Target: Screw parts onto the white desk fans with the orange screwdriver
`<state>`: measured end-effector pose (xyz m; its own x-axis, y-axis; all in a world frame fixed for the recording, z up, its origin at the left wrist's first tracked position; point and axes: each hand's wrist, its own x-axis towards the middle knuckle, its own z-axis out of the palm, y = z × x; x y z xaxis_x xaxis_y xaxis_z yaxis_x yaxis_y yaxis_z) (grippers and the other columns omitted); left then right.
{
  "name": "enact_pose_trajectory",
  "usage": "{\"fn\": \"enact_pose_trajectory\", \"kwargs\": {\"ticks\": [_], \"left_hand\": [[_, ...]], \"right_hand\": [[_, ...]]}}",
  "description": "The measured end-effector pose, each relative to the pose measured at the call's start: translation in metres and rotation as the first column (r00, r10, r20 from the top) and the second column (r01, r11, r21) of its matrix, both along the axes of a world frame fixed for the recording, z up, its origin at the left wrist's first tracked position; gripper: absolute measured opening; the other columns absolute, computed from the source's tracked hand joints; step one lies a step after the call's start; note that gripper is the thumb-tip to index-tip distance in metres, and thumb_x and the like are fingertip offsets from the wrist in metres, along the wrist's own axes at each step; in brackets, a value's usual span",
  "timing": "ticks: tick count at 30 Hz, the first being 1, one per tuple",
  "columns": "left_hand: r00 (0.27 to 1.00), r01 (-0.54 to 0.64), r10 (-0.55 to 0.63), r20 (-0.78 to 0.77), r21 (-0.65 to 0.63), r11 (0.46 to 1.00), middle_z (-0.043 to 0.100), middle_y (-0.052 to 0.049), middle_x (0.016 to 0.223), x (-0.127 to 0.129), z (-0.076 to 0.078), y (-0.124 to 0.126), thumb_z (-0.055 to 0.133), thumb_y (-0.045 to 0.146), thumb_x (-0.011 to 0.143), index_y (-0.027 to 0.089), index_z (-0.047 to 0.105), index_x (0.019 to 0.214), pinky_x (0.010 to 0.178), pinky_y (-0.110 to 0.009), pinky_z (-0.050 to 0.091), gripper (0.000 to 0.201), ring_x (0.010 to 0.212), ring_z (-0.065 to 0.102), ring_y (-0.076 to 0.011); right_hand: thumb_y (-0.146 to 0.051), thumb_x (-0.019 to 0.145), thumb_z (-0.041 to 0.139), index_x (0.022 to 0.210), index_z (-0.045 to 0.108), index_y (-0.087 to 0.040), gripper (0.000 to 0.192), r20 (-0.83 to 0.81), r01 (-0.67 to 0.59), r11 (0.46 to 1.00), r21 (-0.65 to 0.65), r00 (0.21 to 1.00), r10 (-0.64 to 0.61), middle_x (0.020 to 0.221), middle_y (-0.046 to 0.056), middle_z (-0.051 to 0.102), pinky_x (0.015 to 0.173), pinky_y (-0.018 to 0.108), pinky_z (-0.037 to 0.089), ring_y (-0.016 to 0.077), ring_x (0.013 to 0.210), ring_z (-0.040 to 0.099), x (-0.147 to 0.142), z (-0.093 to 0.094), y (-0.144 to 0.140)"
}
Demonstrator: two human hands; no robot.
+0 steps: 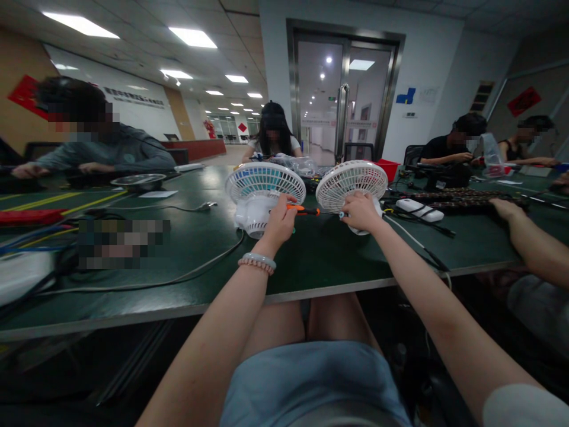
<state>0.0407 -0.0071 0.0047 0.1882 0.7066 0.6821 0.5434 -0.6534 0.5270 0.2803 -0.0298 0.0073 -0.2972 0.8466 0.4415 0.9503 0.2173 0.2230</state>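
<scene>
Two small white desk fans stand on the dark green table [311, 261] in front of me. The left fan [262, 184] has blue blades behind its grille, the right fan [351, 181] has reddish ones. My left hand [280, 222] grips an orange-handled screwdriver [304, 209] that points right, between the two fans. My right hand [361, 212] holds the base of the right fan, below its grille. A bead bracelet sits on my left wrist.
Grey and black cables [186, 273] run across the table's left side. A white power strip [420, 209] and a dark keyboard-like strip lie to the right, beside a neighbour's forearm [528, 237]. Several other people sit around the table. A red bin [389, 168] stands behind the fans.
</scene>
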Motion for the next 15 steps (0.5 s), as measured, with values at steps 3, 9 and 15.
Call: {"fn": "enact_pose_trajectory", "kwargs": {"ticks": [3, 9, 15], "left_hand": [[1.000, 0.020, -0.020, -0.018, -0.012, 1.000, 0.048, 0.000, 0.067, -0.0014, -0.0006, 0.0007, 0.036, 0.025, 0.080, 0.019, 0.048, 0.098, 0.063, -0.031, 0.039, 0.022, 0.064, 0.047, -0.0169], [0.999, 0.011, -0.011, -0.031, 0.014, 1.000, 0.049, 0.000, 0.067, -0.0028, -0.0018, 0.0028, 0.036, 0.033, 0.083, 0.020, 0.048, 0.097, 0.063, -0.030, 0.038, 0.022, 0.066, 0.049, -0.0169], [0.999, 0.010, -0.009, -0.045, 0.017, 1.000, 0.049, 0.000, 0.066, -0.0027, -0.0013, 0.0029, 0.035, 0.035, 0.085, 0.020, 0.049, 0.096, 0.063, -0.030, 0.038, 0.024, 0.063, 0.048, -0.0162]], "right_hand": [[-0.037, 0.079, 0.050, 0.089, 0.070, -0.022, 0.027, -0.002, 0.009, 1.000, -0.006, 1.000, -0.009, 0.105, 0.009, 0.058, 0.082, 0.045, 0.026, 0.0291, 0.104, 0.039, -0.0002, -0.0003, 0.0005], [-0.040, 0.080, 0.049, 0.091, 0.070, -0.022, 0.029, -0.004, 0.005, 1.000, -0.016, 1.000, -0.005, 0.105, 0.010, 0.058, 0.083, 0.044, 0.025, 0.0291, 0.104, 0.039, 0.0006, -0.0003, 0.0002], [-0.053, 0.081, 0.045, 0.087, 0.070, -0.021, 0.041, -0.013, -0.017, 1.000, 0.012, 1.000, 0.017, 0.101, 0.010, 0.059, 0.082, 0.045, 0.026, 0.0295, 0.103, 0.040, 0.0003, -0.0009, 0.0008]]}}
